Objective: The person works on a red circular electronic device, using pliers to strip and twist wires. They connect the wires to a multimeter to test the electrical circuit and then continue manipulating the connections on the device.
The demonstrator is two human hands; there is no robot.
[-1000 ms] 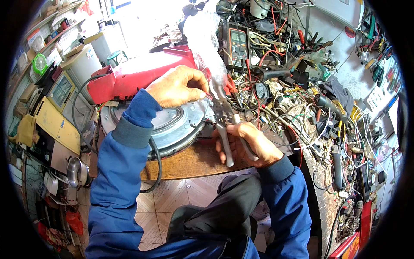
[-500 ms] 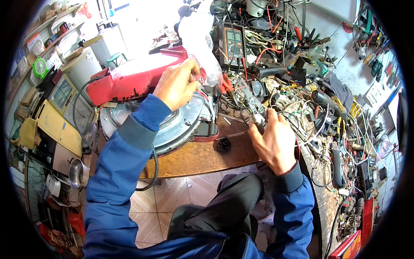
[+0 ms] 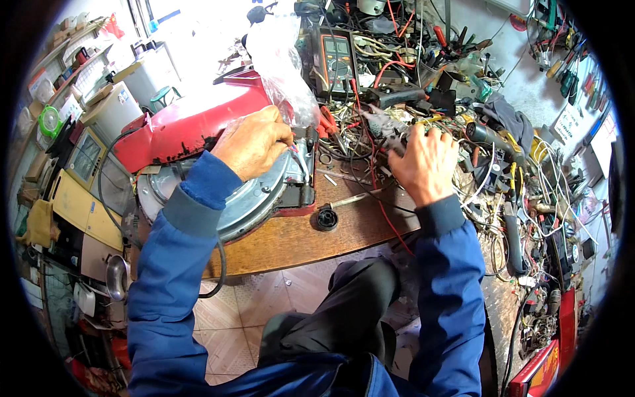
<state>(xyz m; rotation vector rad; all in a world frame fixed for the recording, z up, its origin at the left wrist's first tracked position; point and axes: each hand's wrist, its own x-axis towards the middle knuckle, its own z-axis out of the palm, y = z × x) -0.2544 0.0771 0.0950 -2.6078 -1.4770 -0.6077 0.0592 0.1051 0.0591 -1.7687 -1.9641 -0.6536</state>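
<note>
Mid-repair on the red circular saw (image 3: 192,122). It's lying on its side at the left end of my wooden table (image 3: 291,235), with the grey metal blade guard (image 3: 245,198) facing up. My left hand (image 3: 254,142) is resting on top of it, fingers curled down at the edge of the guard where the motor housing meets it. Something thin seems pinched at the fingertips, but I can't tell what it is.

My right hand (image 3: 423,162) is off in the heap of wires and tools (image 3: 397,106) to the right, palm down, fingers spread and closed on nothing I can make out. Looks to me like the fishing-for-the-right-tool step.

A small black cap (image 3: 326,219) sits loose on the table just beside the saw. Next move, I reckon, needs the saw held steady and care in that tangle of wires.
</note>
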